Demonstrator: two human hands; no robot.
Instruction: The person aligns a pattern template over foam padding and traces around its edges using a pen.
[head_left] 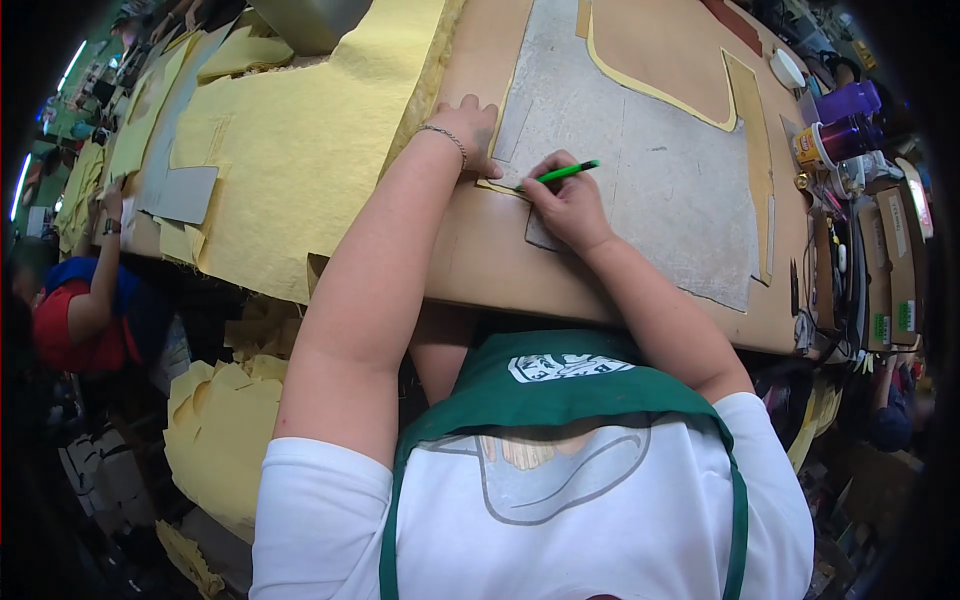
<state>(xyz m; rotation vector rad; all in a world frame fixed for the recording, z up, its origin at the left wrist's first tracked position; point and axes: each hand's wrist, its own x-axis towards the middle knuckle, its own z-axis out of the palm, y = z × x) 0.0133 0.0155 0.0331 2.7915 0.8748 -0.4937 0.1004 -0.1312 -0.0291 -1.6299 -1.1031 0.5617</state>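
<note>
One green pen [568, 172] slanting tip-left near edge of grey sheet [650, 190], right hand [573, 208] clamping it in fingers; left hand [466, 131] lying near tip, fingers apart.

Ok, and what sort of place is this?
Probably a workshop for fabric or similar sheet material: the right hand, over a gray sheet, holds a green pen, large yellow felt-like sheets lie to its left, and another person is at the far left.

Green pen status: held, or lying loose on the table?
Held: the right hand grips the green pen, whose bright barrel sticks out above the gray sheet.
</note>
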